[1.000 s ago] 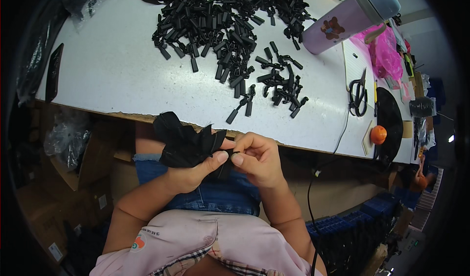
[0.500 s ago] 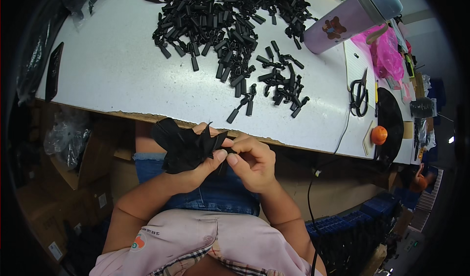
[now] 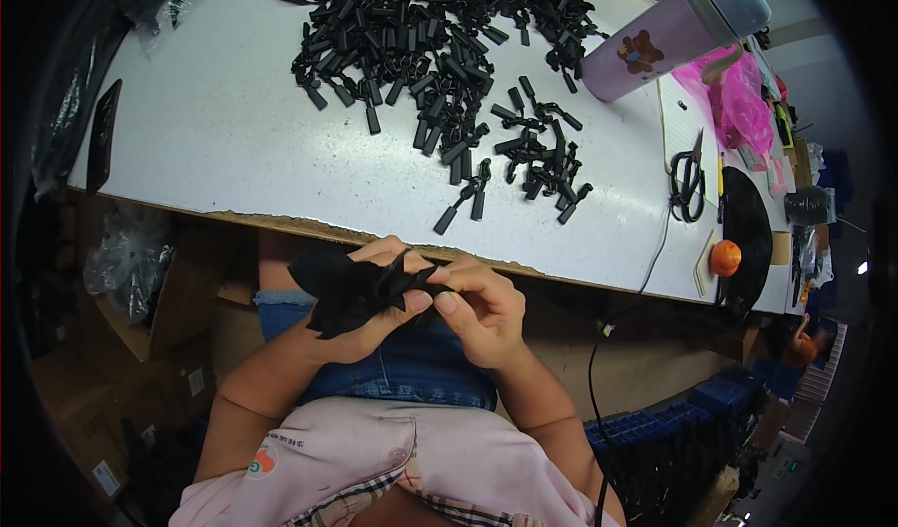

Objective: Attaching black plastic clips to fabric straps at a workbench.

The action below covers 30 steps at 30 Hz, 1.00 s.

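Just off the table's front edge, above my lap, my left hand (image 3: 379,332) is closed round a bunch of black fabric strips (image 3: 339,288) that look like zipper tape. Their loose ends fan out to the left. My right hand (image 3: 488,319) pinches the right end of the strips between thumb and forefinger, close against the left thumb. Fingers hide whatever small part is at the pinch. On the white table (image 3: 234,144) beyond lies a big heap of black zipper pulls (image 3: 402,36), with a smaller group of zipper pulls (image 3: 543,158) to its right.
A lilac bottle (image 3: 645,45) stands at the back right. Black scissors (image 3: 687,186), a notepad (image 3: 675,120) and an orange ball-like object (image 3: 724,258) lie at right. A dark phone-like slab (image 3: 104,139) rests at left. One cable (image 3: 591,377) hangs off the front edge.
The black strips have turned slightly in my left hand, their loose ends dipping lower. Both hands keep nearly the same place and pinch. The zipper pulls on the table have not moved.
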Available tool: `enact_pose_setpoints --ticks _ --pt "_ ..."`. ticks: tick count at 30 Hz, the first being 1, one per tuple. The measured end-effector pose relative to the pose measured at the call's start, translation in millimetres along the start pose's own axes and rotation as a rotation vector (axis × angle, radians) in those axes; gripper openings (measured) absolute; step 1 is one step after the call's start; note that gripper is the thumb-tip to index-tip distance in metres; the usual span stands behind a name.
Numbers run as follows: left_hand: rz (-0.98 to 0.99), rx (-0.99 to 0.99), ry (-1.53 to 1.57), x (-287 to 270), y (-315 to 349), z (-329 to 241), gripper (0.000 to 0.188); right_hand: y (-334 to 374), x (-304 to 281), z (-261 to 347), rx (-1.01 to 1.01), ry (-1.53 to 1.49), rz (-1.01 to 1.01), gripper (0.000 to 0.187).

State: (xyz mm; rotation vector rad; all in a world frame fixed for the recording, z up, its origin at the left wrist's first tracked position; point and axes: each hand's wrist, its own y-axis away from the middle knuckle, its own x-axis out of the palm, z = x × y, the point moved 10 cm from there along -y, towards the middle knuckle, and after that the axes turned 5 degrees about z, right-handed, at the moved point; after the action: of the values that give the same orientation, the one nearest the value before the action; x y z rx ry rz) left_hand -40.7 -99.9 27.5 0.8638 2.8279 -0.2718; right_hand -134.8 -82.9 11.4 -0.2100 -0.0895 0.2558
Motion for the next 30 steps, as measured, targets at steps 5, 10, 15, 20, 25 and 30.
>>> enact_pose_setpoints --ticks 5,10,15,20,25,30 --pt "-0.045 -0.025 -0.001 0 3 1 0.021 -1 2 19 -0.160 0.209 0.011 0.007" --pt "-0.005 -0.181 0.089 7 11 20 0.014 3 1 34 -0.293 0.350 -0.036 0.008" --pt "-0.049 -0.122 0.156 5 10 19 0.015 -1 -6 25 -0.075 0.256 -0.054 0.012" --pt "-0.066 -0.102 0.173 5 9 26 0.017 -8 0 38 -0.151 0.464 0.036 0.017" --pt "-0.145 -0.338 0.386 11 18 44 0.018 -3 3 39 -0.224 0.542 -0.020 0.018" --pt "-0.145 -0.193 0.273 9 14 35 0.018 2 0 44 -0.302 0.572 -0.103 0.020"
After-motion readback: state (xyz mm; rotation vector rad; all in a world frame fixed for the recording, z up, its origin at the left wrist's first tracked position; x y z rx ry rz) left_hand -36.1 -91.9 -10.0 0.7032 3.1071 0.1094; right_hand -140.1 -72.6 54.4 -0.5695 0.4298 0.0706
